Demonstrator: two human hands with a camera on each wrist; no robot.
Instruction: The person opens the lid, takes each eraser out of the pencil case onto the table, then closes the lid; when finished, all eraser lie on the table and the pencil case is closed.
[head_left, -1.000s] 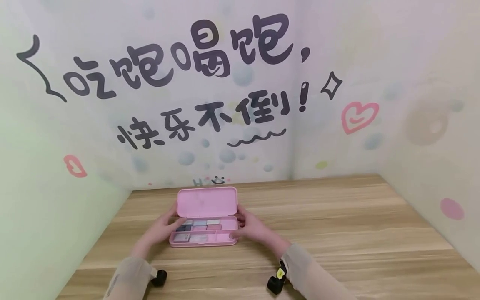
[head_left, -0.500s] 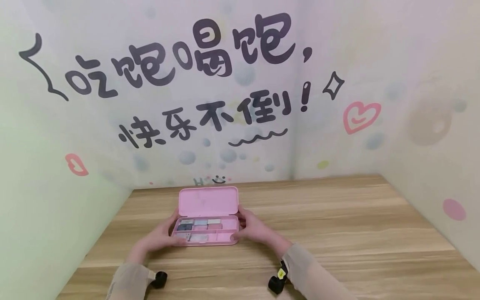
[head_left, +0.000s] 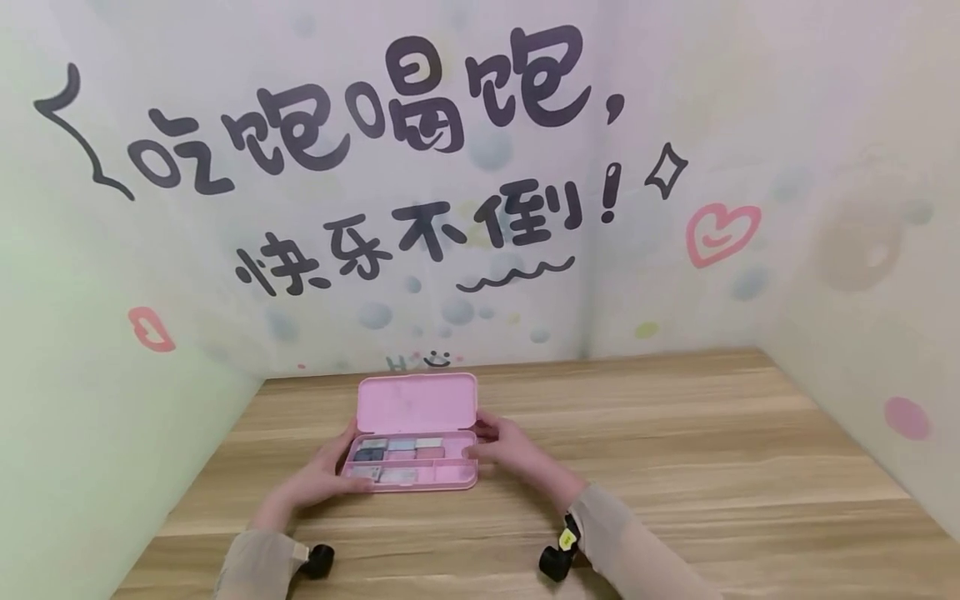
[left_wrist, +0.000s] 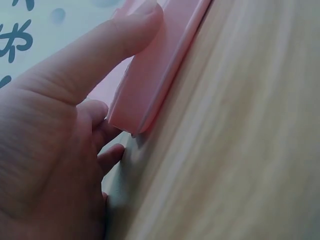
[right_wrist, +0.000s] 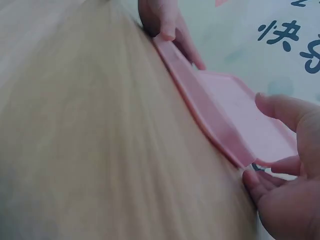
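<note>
A pink plastic pencil case (head_left: pixel 417 404) stands on the table with its lid raised at the back. Several small blocks (head_left: pixel 401 445), white, pale blue, dark grey and pink, lie in its rear compartment. Two whitish pieces (head_left: pixel 397 475) are in the front one. My left hand (head_left: pixel 322 477) grips the case's left end, thumb on the front wall, fingers round the side. At the right end, my right hand (head_left: pixel 513 450) has its thumb raised over the rear compartment; in the right wrist view its fingertips (right_wrist: pixel 252 182) are right at the case's corner.
The wood-grain table (head_left: pixel 675 450) extends to both sides and in front of the case. Behind it is a wall (head_left: pixel 637 275) with black lettering and hearts, close to the raised lid. Side walls enclose the table left and right.
My left thumb has moved from the case's left rear down to its front edge. My right thumb has lifted from the front right corner and shifted back. The case has barely moved.
</note>
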